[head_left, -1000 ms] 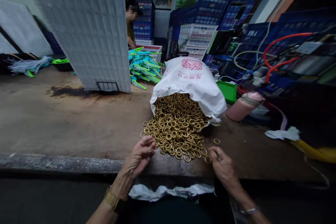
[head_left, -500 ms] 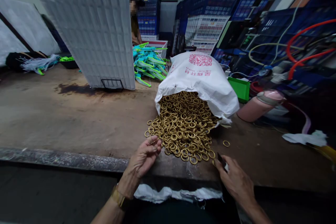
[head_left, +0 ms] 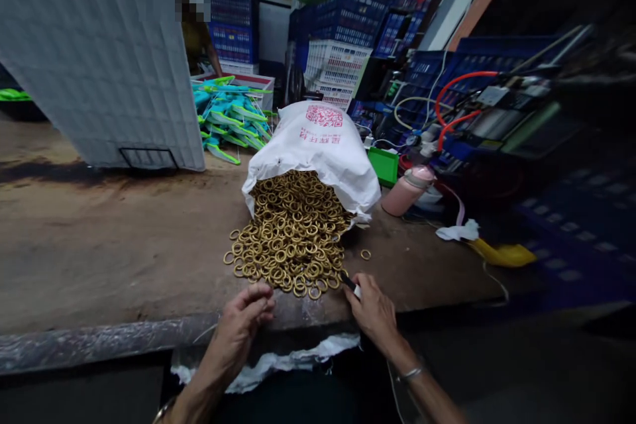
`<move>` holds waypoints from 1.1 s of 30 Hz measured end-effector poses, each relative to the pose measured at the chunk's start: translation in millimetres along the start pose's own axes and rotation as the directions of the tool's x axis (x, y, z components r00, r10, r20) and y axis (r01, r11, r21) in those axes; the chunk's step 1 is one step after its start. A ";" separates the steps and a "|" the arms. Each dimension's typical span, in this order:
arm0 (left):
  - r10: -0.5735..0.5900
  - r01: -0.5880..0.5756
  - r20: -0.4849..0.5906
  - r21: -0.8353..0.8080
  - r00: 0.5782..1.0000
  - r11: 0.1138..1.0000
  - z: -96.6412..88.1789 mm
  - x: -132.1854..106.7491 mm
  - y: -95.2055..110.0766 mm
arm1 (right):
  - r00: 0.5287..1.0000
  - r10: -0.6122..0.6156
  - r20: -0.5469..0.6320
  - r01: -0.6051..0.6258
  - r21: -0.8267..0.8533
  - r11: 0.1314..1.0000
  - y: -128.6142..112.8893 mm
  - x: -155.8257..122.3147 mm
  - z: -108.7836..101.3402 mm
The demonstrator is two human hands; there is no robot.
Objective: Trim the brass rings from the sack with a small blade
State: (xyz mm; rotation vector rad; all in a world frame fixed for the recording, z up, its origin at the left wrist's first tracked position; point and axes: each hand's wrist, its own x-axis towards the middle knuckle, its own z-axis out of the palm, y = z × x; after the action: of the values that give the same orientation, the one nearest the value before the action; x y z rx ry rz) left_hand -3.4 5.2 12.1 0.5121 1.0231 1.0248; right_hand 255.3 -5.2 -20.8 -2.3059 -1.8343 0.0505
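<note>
A white sack (head_left: 318, 146) lies on its side on the brown worktable (head_left: 99, 245), spilling a heap of brass rings (head_left: 288, 232) toward me. My left hand (head_left: 243, 318) rests at the table's near edge just below the heap, fingers pinched together; whether a ring is in them I cannot make out. My right hand (head_left: 370, 308) sits at the heap's right front corner, closed on a small dark tool (head_left: 350, 285) whose tip points at the rings. One loose ring (head_left: 366, 254) lies apart to the right.
A large white gridded panel (head_left: 114, 53) stands at the back left, with another person behind it. Blue-green plastic pieces (head_left: 228, 119), a green box (head_left: 383, 165), a pink bottle (head_left: 410, 189), stacked crates and hoses crowd the back and right. White plastic (head_left: 278, 364) hangs below the table edge.
My view has swung to the right, so everything sits further left in frame. My left hand drew back from the heap to the table edge; my right hand stayed by the rings.
</note>
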 end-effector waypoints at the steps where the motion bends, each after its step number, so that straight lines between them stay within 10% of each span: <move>1: 0.013 -0.014 0.019 0.069 1.000 0.998 2.6 -0.5 -5.9 | 1.000 -0.001 0.009 0.001 0.020 1.000 1.4 -0.1 -0.2; 10: 0.052 -0.118 0.168 0.412 0.984 0.904 35.4 7.6 -39.3 | 0.995 -0.060 -0.078 0.095 0.572 0.815 -17.0 7.3 10.5; 17: 0.094 -0.148 0.147 0.414 0.985 0.898 40.6 10.4 -32.5 | 0.977 -0.212 -0.032 0.165 0.746 0.645 -77.9 -4.7 4.9; 24: 0.200 -0.210 0.071 0.464 0.977 0.860 33.6 7.9 -34.6 | 0.960 -0.262 0.099 0.042 0.874 0.484 -84.2 -2.8 4.9; 33: 0.473 -0.488 0.231 0.683 0.850 0.544 23.3 9.2 -28.6 | 0.940 -0.287 0.184 -0.061 0.918 0.392 -81.6 -4.9 2.2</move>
State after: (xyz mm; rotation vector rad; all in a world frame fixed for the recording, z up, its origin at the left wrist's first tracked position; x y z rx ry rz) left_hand 31.3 2.3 -3.0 1.5447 1.2984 1.0548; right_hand 175.4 7.8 -9.4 -1.3584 -1.4292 1.1839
